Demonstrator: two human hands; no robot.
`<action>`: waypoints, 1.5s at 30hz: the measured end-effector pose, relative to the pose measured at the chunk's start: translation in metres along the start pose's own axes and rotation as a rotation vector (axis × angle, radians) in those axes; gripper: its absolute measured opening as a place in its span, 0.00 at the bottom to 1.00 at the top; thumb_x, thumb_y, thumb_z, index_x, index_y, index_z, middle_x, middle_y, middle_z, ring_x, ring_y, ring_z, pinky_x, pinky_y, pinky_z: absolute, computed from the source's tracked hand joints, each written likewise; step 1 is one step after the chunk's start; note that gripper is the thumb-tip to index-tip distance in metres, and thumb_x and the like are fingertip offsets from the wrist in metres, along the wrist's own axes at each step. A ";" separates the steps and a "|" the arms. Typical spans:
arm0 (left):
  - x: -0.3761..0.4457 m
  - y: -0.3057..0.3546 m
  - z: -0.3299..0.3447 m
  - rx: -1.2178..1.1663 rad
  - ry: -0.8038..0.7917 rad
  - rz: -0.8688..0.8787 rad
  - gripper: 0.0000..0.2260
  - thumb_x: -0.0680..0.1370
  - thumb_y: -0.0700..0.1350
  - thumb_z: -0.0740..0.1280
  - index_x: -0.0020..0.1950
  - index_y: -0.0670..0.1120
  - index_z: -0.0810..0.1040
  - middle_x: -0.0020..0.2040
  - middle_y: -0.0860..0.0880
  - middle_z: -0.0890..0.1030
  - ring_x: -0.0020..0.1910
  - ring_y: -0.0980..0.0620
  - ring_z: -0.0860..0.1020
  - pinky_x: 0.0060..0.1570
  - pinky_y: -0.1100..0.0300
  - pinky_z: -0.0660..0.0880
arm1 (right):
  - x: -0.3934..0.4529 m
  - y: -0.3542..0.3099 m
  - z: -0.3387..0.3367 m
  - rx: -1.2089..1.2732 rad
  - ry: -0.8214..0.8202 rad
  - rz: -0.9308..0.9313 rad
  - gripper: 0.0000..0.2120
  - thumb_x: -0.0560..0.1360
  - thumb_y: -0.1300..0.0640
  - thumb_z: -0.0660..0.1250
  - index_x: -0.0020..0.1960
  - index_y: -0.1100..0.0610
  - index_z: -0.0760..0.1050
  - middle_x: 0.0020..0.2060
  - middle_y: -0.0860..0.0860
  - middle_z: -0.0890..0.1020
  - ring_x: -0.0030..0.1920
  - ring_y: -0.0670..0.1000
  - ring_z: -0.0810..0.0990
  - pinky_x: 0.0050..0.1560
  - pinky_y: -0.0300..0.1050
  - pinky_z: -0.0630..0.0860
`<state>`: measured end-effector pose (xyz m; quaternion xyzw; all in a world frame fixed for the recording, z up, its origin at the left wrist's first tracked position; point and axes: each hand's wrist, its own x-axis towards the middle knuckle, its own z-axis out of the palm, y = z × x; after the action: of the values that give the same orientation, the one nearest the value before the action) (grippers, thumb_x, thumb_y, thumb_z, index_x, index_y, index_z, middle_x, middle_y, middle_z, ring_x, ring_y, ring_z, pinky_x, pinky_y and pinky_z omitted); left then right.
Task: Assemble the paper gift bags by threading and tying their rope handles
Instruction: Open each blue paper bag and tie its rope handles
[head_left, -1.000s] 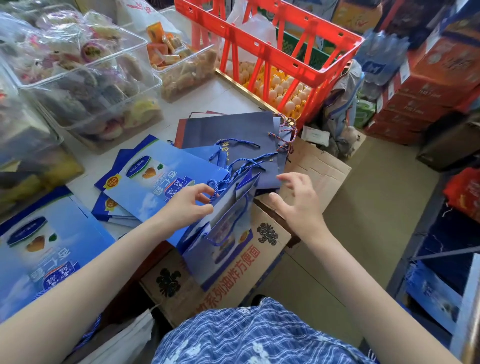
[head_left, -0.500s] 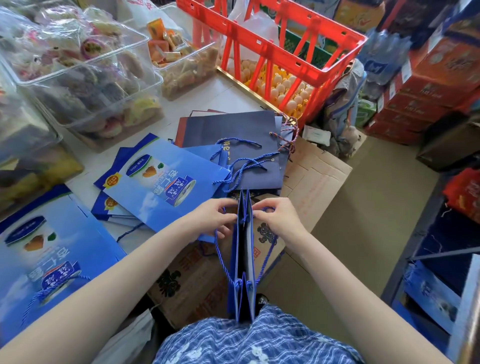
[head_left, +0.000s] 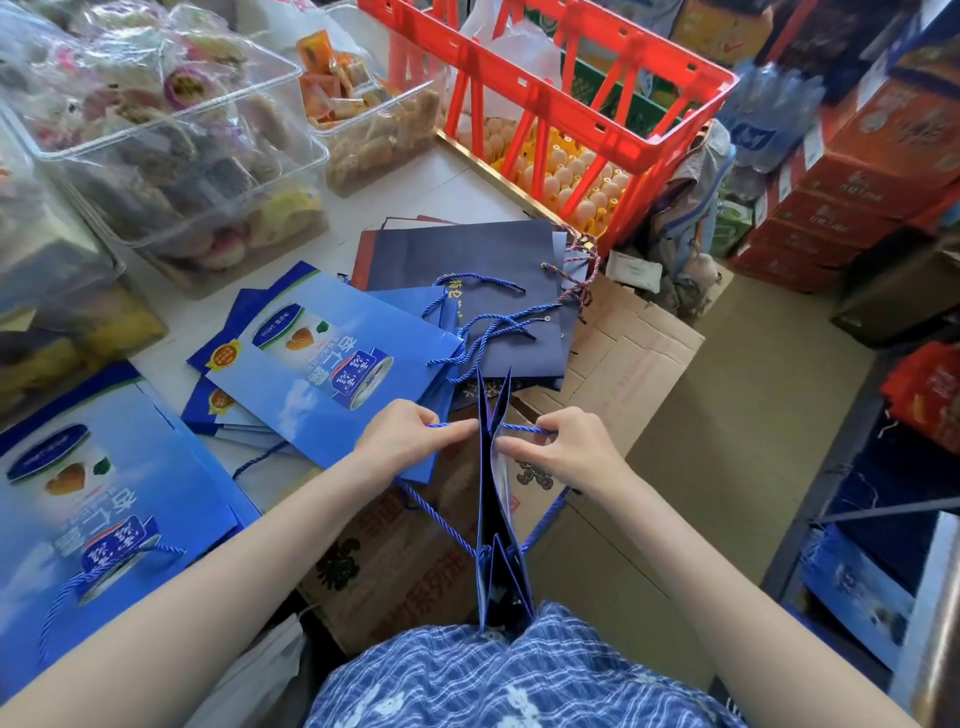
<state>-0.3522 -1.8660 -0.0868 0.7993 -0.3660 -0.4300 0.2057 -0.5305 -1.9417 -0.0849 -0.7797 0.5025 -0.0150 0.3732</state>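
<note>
**Both hands on the rope handles of a folded blue bag**

A folded blue gift bag (head_left: 493, 499) stands on edge in front of the person, its near end against the checked blue shirt (head_left: 519, 675) and its far end pointing toward the table (head_left: 431, 182). The left hand (head_left: 400, 441) is just left of the bag's upper edge, fingers curled, pinching a blue rope handle (head_left: 441, 525) that runs from the fingertips to the bag and loops down to the bag's near end. The right hand (head_left: 566, 452) is just right of the bag, pinching the matching right rope (head_left: 545, 519) in the same way. Both cords are pulled sideways away from the bag.

On the table to the left lie flat light-blue printed bags (head_left: 322, 353), overlapping, and one larger printed bag (head_left: 104, 493) at the near left with a rope across it. Beyond them sits a stack of navy bags (head_left: 467, 260) with loose blue cords on top. Under the hands are brown cardboard boxes (head_left: 623, 353). At the far side of the table stand clear plastic bins (head_left: 171, 145) of wrapped snacks and a red crate (head_left: 571, 93), with eggs (head_left: 582, 176) behind its bars. Red cartons (head_left: 857, 182) are stacked at the far right.
</note>
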 end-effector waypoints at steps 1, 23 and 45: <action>-0.001 0.001 0.000 -0.002 0.023 -0.010 0.28 0.69 0.65 0.69 0.26 0.48 0.57 0.19 0.54 0.53 0.24 0.51 0.57 0.31 0.57 0.52 | 0.002 -0.001 0.000 -0.008 0.007 0.006 0.25 0.66 0.36 0.70 0.27 0.55 0.67 0.24 0.48 0.70 0.27 0.47 0.68 0.30 0.42 0.63; -0.058 -0.041 0.021 0.262 -0.188 0.264 0.17 0.66 0.59 0.74 0.48 0.50 0.78 0.30 0.56 0.74 0.30 0.60 0.72 0.32 0.63 0.67 | -0.080 0.016 0.032 -0.088 -0.062 -0.056 0.21 0.62 0.43 0.77 0.33 0.54 0.68 0.27 0.45 0.71 0.30 0.45 0.69 0.36 0.46 0.68; -0.150 0.029 0.076 0.340 0.194 0.860 0.26 0.74 0.61 0.52 0.57 0.46 0.78 0.50 0.57 0.75 0.55 0.51 0.67 0.60 0.50 0.65 | -0.164 0.006 -0.070 1.137 0.098 -0.352 0.16 0.78 0.62 0.62 0.31 0.62 0.72 0.17 0.43 0.66 0.19 0.42 0.57 0.24 0.35 0.52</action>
<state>-0.4821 -1.7718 -0.0287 0.6339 -0.7082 -0.1631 0.2645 -0.6443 -1.8519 0.0193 -0.5277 0.2955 -0.3794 0.7001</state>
